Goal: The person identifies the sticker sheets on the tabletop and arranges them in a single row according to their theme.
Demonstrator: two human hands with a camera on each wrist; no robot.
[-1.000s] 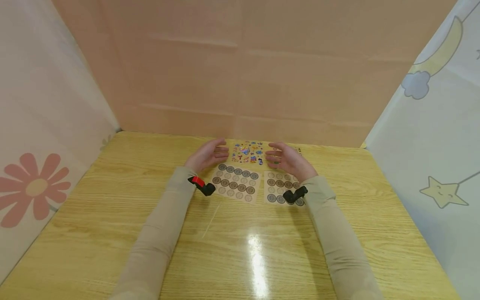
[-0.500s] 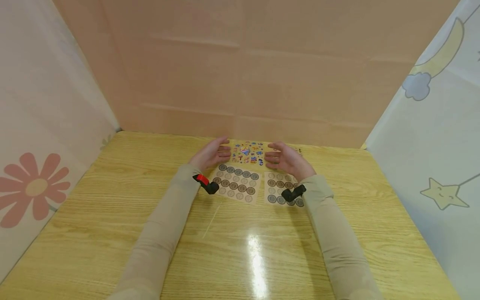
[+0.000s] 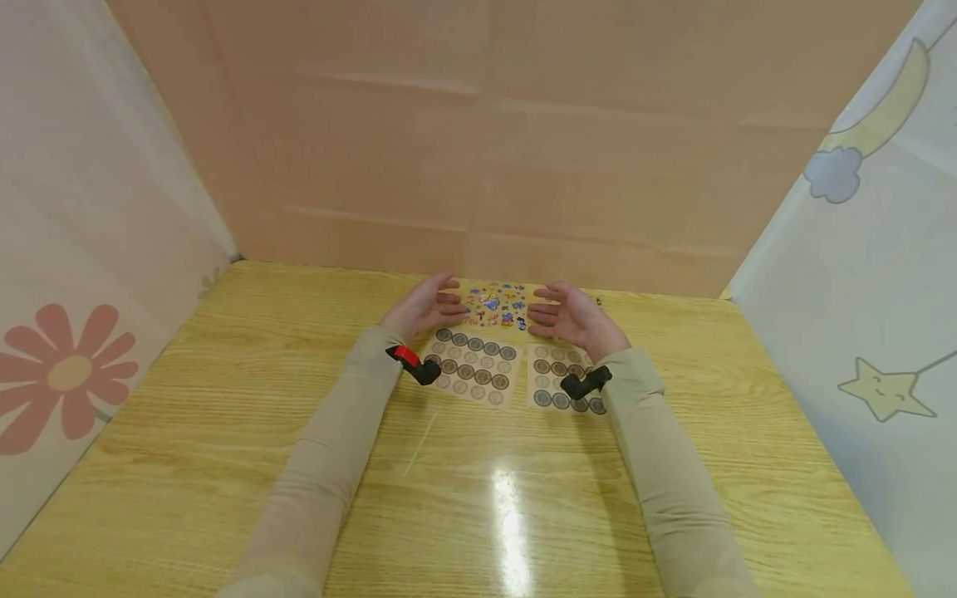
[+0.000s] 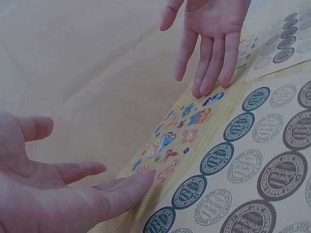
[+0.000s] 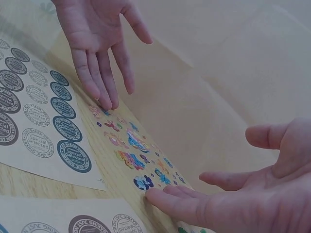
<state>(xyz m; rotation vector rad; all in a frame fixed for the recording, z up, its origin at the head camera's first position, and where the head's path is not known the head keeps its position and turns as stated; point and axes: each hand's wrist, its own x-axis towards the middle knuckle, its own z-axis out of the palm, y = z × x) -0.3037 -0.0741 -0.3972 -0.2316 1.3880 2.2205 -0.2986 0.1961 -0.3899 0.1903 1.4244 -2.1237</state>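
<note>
Sticker sheet [image 3: 490, 302], clear with multicoloured cartoon shapes, lies between left hand [image 3: 426, 308] and right hand [image 3: 574, 317]; fingers extended, pinching nothing.

The table [image 3: 224, 432] has glossy wood grain, the round-label sheets [image 3: 474, 365] look like smooth matt paper, the colourful sticker sheets [image 3: 491, 304] like shiny film, and the sleeves [image 3: 321, 461] are matt, creased cloth.
</note>
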